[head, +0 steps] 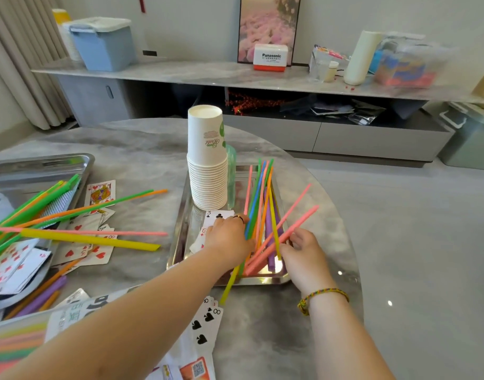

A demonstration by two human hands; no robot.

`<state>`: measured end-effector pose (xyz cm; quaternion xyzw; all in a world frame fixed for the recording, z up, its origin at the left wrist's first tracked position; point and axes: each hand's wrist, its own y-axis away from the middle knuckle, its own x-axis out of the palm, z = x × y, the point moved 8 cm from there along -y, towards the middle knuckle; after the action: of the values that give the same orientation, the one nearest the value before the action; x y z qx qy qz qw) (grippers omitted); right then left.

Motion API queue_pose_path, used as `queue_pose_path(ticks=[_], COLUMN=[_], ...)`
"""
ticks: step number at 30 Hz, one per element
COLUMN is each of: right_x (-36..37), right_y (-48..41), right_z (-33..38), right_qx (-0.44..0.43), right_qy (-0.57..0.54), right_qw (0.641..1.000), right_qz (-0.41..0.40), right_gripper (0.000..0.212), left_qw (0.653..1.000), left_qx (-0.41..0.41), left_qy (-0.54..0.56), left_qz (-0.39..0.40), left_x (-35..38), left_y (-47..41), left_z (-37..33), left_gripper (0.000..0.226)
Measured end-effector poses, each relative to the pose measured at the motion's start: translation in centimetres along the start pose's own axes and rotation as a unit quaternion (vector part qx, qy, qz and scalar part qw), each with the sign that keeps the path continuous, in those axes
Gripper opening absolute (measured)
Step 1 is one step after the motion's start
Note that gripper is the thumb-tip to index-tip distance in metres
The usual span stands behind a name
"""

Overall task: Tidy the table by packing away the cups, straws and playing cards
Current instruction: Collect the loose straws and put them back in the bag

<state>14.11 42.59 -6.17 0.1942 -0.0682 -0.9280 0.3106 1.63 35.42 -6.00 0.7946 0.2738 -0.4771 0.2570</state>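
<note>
Reaching into a shiny steel tray (pixel 265 279) on a round, grey marbled tabletop (pixel 142 149), two bare hands work among a bundle of straws (pixel 262 204). These straws are long, thin plastic tubes in pink, green, blue, orange, yellow and purple, roughly a dozen, lying lengthwise in the tray's right half; some pink ones splay out over its right edge and a yellow one pokes past the near rim. The left hand (pixel 228 237), with a dark ring on one finger, rests palm down on the bundle's left side, its grip loose and spread, not closed round anything that can be made out. The right hand (pixel 303 252), a braided bracelet at its wrist, has its fingers curled against the near ends of the pink straws; whether its grip is clamped on them cannot be told.

A tall stack of cups (pixel 208 171), white paper with green print, nested upside down, stands at the tray's far left. Playing cards (pixel 208 229) lie face up partly under the left hand. To the left, a second tray (pixel 43 163) and the tabletop hold many more scattered straws (pixel 92 237) and loose cards (pixel 99 194). Spade cards (pixel 208 322) lie fanned near the front edge.
</note>
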Motion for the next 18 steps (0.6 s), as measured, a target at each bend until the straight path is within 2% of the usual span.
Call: queue_pose_path(ticks=[3, 7, 9, 14, 18], right_x=[0.7, 0.6, 0.9, 1.9, 2.3], right_y=[0.0, -0.1, -0.1, -0.3, -0.5], right_z=[0.0, -0.2, -0.2, -0.5, -0.5], right_qx=[-0.004, -0.011, -0.012, -0.029, -0.045], right_qy=[0.007, 0.022, 0.025, 0.083, 0.094], right_qw=[1.0, 1.0, 1.0, 0.996, 0.993], right_qz=[0.01, 0.002, 0.009, 0.033, 0.06], right_gripper=[0.038, 0.036, 0.038, 0.041, 0.048], left_qw=[0.998, 0.984, 0.978, 0.979, 0.992], left_qx=[0.012, -0.02, -0.046, -0.085, -0.077], left_qy=[0.063, 0.173, 0.203, 0.182, 0.081], left_qz=[0.02, 0.022, 0.007, 0.035, 0.058], left_x=[0.6, 0.5, 0.0, -0.1, 0.5], left_y=[0.6, 0.3, -0.7, -3.9, -5.3], left_z=[-0.8, -1.2, -1.2, -2.6, -4.0], left_gripper=[0.05, 0.042, 0.048, 0.069, 0.074])
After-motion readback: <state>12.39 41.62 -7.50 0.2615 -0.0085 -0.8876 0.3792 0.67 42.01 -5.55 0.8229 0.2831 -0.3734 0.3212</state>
